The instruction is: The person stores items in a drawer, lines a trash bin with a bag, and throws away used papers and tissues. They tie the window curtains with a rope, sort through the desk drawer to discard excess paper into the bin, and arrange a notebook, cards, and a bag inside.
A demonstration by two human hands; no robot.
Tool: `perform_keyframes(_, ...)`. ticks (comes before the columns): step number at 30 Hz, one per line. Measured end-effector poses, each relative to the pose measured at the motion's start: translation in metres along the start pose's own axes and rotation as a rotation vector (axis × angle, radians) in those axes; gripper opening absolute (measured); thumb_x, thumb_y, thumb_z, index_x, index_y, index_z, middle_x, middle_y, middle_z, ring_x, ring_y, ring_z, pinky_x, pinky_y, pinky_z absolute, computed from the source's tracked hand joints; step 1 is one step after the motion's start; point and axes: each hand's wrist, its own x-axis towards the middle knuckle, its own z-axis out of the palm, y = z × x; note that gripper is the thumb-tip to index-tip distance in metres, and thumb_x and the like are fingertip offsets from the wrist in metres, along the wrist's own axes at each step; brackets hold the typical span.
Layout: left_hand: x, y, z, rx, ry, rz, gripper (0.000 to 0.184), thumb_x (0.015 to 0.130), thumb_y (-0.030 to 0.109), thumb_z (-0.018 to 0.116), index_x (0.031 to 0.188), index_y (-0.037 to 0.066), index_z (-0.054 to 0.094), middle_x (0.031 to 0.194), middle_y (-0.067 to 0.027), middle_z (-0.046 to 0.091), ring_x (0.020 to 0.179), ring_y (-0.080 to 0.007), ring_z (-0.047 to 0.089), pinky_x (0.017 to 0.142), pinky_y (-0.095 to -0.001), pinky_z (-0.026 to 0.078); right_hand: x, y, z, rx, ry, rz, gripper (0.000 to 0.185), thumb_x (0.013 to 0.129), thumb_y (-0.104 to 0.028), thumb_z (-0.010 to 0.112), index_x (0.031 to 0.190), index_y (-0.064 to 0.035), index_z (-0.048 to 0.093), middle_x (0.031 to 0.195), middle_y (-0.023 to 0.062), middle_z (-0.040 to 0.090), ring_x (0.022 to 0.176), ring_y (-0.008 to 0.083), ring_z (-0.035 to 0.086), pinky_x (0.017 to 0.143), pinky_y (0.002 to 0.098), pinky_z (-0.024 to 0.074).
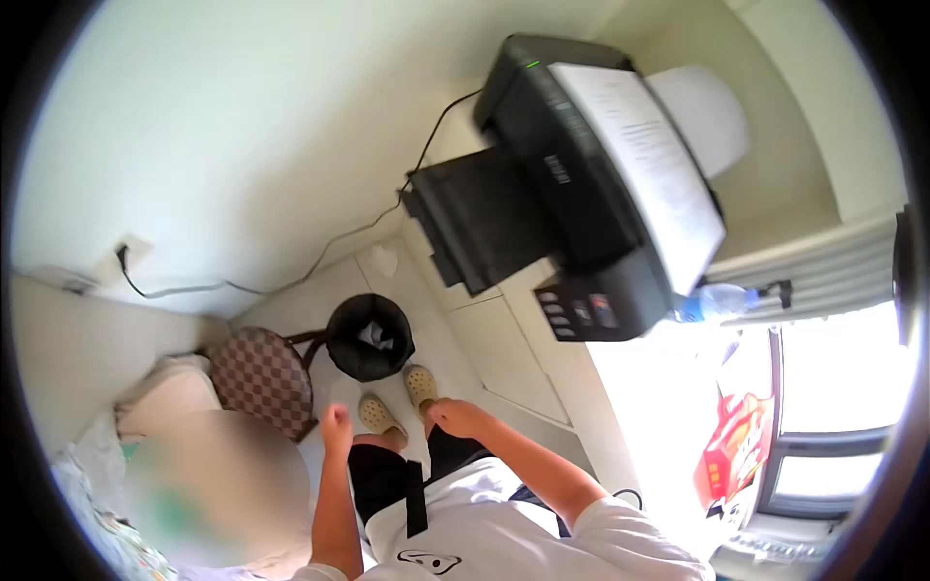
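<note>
My left hand (pixel 336 427) is in front of my body near the checkered seat, its fingers curled closed. Over my right thigh, close to the shorts, my right hand (pixel 459 418) is also curled closed. No object shows in either hand. Ahead and above stands a black printer (pixel 572 184), with a green light on its edge and its tray (pixel 484 218) extended. Printed sheets (pixel 644 160) lie on top of it. Both hands are well apart from the printer.
A black-lined trash bin (pixel 339 339) stands before my clogs (pixel 380 414), beside a round checkered seat (pixel 260 376). A power cord (pixel 325 257) runs along the wall to an outlet (pixel 126 259). A plastic bottle (pixel 717 302) and red bag (pixel 738 445) are at right. The lower left is blurred.
</note>
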Motion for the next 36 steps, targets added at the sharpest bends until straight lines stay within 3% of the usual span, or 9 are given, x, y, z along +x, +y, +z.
perform_keyframes(7,-0.026,-0.041,-0.114,0.515,-0.271,0.155,0.011,0.075,0.013,0.056,0.076,0.002,0.056,0.067,-0.0147,0.056,0.066,-0.0296,0.058,0.061,-0.0371,0.046,-0.147,-0.083,-0.121,0.212,-0.056,0.169,0.021,0.084,-0.021,0.052,0.100,-0.0125,0.062,0.099,0.0041,0.063,0.091,0.0194,0.058,0.081,0.0319,0.0439)
perform_keyframes(8,-0.022,0.010,-0.121,0.460,-0.404,-0.177,0.010,0.076,0.013,0.055,0.077,0.003,0.057,0.067,-0.0135,0.057,0.064,-0.0273,0.058,0.058,-0.0366,0.046,-0.162,-0.085,-0.158,0.315,-0.043,0.014,0.021,0.084,-0.021,0.053,0.101,-0.0111,0.062,0.099,0.0036,0.064,0.089,0.0184,0.059,0.079,0.0314,0.0450)
perform_keyframes(9,-0.007,0.032,-0.127,0.379,-0.551,-0.524,0.010,0.076,0.013,0.055,0.078,0.004,0.058,0.067,-0.0123,0.058,0.061,-0.0249,0.059,0.054,-0.0362,0.047,-0.163,-0.115,-0.191,0.265,0.245,0.083,0.021,0.084,-0.020,0.055,0.100,-0.0080,0.061,0.091,0.0041,0.064,0.085,0.0146,0.057,0.076,0.0290,0.0444)
perform_keyframes(11,0.016,0.025,-0.124,0.407,-0.505,-0.434,0.007,0.077,0.010,0.053,0.075,0.005,0.058,0.066,-0.0100,0.058,0.056,-0.0204,0.058,0.048,-0.0336,0.045,-0.181,-0.111,-0.244,0.527,0.859,0.063,0.017,0.082,-0.012,0.058,0.096,-0.0042,0.060,0.080,0.0020,0.060,0.078,0.0101,0.054,0.070,0.0259,0.0429)
perform_keyframes(13,0.031,0.072,-0.106,0.177,-0.386,-0.379,0.008,0.081,0.009,0.049,0.083,0.003,0.054,0.064,-0.0086,0.054,0.053,-0.0168,0.053,0.049,-0.0307,0.044,-0.181,-0.120,-0.314,-0.130,1.220,-0.066,0.025,0.073,-0.007,0.066,0.096,-0.0026,0.059,0.086,0.0087,0.061,0.081,0.0199,0.058,0.071,0.0313,0.0450)
perform_keyframes(19,0.001,0.154,-0.058,0.031,-0.484,-0.388,0.011,0.082,0.011,0.052,0.090,0.004,0.054,0.068,-0.0058,0.055,0.054,-0.0142,0.052,0.049,-0.0272,0.045,-0.190,-0.095,-0.359,-0.445,1.282,-0.039,0.020,0.073,-0.010,0.063,0.092,-0.0047,0.059,0.092,0.0092,0.058,0.091,0.0299,0.053,0.077,0.0372,0.0432)
perform_keyframes(26,-0.051,0.044,-0.030,0.133,-0.619,-0.636,0.015,0.083,0.021,0.056,0.091,0.008,0.054,0.070,-0.0058,0.055,0.058,-0.0164,0.054,0.050,-0.0313,0.047,-0.301,0.060,-0.307,-0.502,1.754,0.487,0.043,0.074,-0.012,0.063,0.113,-0.0018,0.047,0.113,0.0165,0.050,0.106,0.0330,0.045,0.088,0.0412,0.0376)
perform_keyframes(31,-0.064,0.069,-0.014,0.256,-0.577,-0.724,0.015,0.083,0.020,0.055,0.092,0.008,0.054,0.070,-0.0054,0.055,0.059,-0.0157,0.054,0.050,-0.0307,0.047,-0.316,0.167,-0.296,-0.047,1.433,0.735,0.087,0.066,-0.030,0.073,0.133,-0.0012,0.026,0.116,0.0243,0.045,0.108,0.0370,0.042,0.092,0.0402,0.0355)
perform_keyframes(36,-0.028,0.058,0.000,0.153,-0.608,-0.581,0.014,0.084,0.019,0.054,0.093,0.008,0.054,0.071,-0.0050,0.055,0.060,-0.0150,0.054,0.051,-0.0302,0.047,-0.312,0.181,-0.316,0.066,1.410,0.847,0.051,0.070,-0.026,0.068,0.111,0.0002,0.052,0.094,0.0182,0.059,0.089,0.0318,0.056,0.077,0.0360,0.0443)
